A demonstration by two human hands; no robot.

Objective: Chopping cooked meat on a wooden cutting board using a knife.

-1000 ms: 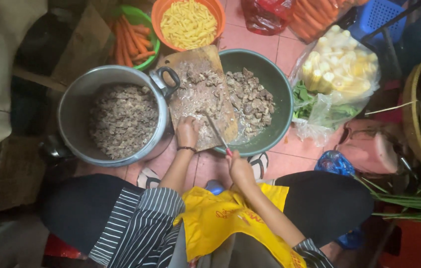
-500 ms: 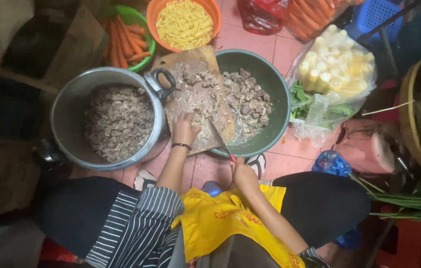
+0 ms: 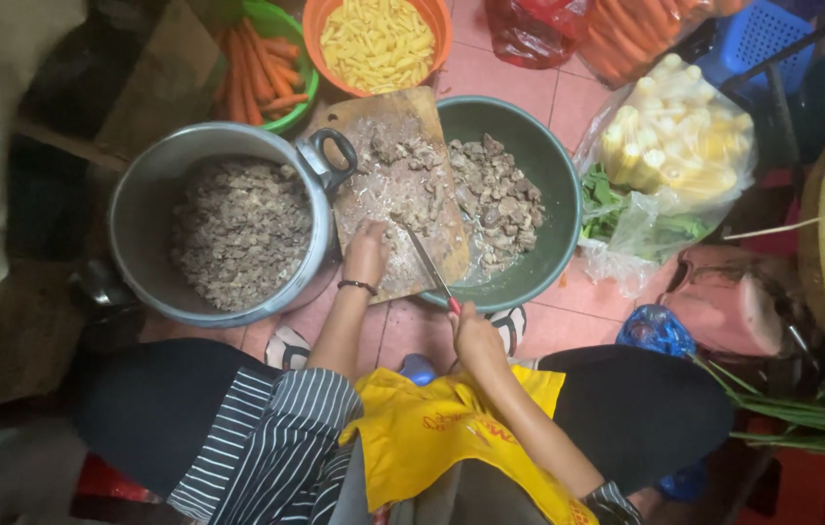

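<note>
We press our left hand (image 3: 366, 251) on the meat (image 3: 395, 209) to steady it on the cutting board (image 3: 403, 194); just right of the board's middle, our right hand (image 3: 476, 335) clenches the knife (image 3: 429, 264), blade angled in to slice.

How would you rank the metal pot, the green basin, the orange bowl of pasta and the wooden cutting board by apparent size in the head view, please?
1. Metal pot and green basin: they look much alike, and the board hides part of the basin, so I will not rank them.
2. Wooden cutting board.
3. Orange bowl of pasta, cut off at the top edge.
</note>
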